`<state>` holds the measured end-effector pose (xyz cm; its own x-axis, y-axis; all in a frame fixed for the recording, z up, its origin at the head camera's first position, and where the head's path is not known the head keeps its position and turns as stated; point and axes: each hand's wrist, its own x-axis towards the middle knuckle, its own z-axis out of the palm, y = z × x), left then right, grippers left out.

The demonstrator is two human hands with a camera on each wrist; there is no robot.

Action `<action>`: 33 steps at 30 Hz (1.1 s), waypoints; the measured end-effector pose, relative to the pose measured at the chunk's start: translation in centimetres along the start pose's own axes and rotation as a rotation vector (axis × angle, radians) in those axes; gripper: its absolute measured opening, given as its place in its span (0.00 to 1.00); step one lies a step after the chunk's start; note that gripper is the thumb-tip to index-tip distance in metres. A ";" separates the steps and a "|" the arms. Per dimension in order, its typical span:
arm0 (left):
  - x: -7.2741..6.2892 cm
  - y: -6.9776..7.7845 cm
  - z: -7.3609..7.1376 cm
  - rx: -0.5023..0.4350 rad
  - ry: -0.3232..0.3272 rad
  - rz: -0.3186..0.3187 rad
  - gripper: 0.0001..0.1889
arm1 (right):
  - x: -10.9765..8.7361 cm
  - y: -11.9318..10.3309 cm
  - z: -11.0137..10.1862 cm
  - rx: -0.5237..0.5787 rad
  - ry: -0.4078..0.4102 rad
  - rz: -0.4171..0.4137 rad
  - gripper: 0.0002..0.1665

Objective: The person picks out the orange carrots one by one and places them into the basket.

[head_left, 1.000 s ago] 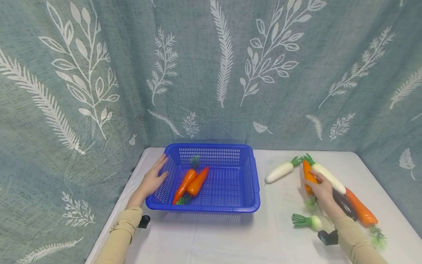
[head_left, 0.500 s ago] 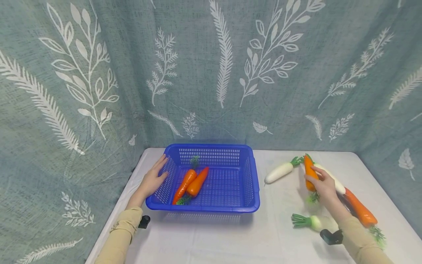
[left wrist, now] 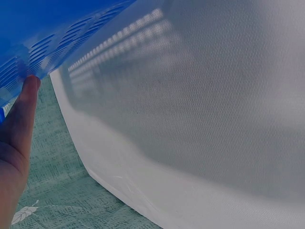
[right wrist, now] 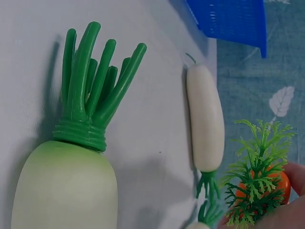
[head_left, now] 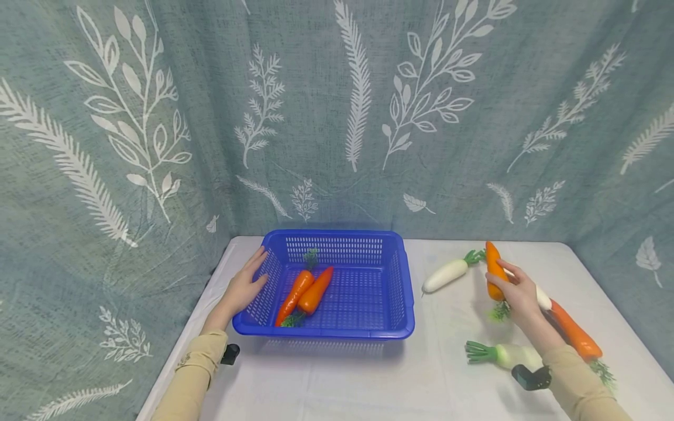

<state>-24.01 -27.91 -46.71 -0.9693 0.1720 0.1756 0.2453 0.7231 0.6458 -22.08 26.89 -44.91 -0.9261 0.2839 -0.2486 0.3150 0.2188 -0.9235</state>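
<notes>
In the head view my right hand (head_left: pixel 521 297) pinches an orange carrot (head_left: pixel 494 264) between thumb and fingers, its tip pointing away and its leaves hanging near the wrist. The right wrist view shows that carrot's feathery green top (right wrist: pixel 259 167) end-on, raised beside a white radish (right wrist: pixel 206 119). My left hand (head_left: pixel 242 289) rests with extended fingers against the left side of a blue plastic basket (head_left: pixel 326 335). Its thumb tip meets the basket's slotted wall (left wrist: pixel 40 47) in the left wrist view. Two carrots lie inside the basket, one slimmer (head_left: pixel 293 298) and one shorter (head_left: pixel 317 290).
Right of the basket lies a white radish (head_left: pixel 446 276). Another radish (head_left: pixel 544 298) is partly behind my right hand, with a large carrot (head_left: pixel 576 330) beyond it. A thick radish (head_left: pixel 518 355) lies under the right forearm. A patterned curtain (head_left: pixel 326 117) encloses the white table (head_left: pixel 337 386).
My right hand has lifted the carrot and tilted its tip slightly away. The dark eggplant seen earlier is now hidden behind the right arm. My left hand and the basket have stayed put.
</notes>
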 end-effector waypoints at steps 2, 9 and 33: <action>-0.1 0.0 0.0 -0.006 -0.002 -0.005 0.30 | 0.0 0.0 0.1 0.006 0.001 0.003 0.40; -0.1 0.1 -0.2 0.005 0.016 0.014 0.29 | -0.1 -0.1 0.5 0.031 -0.022 0.013 0.41; 0.1 0.3 -0.2 -0.004 -0.005 -0.007 0.30 | -1.0 -1.2 3.6 0.210 -0.126 -0.045 0.37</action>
<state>-23.99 -27.86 -46.37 -0.9711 0.1701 0.1673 0.2384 0.7219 0.6497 -22.26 23.00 -44.55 -0.9610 0.1563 -0.2283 0.2351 0.0259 -0.9716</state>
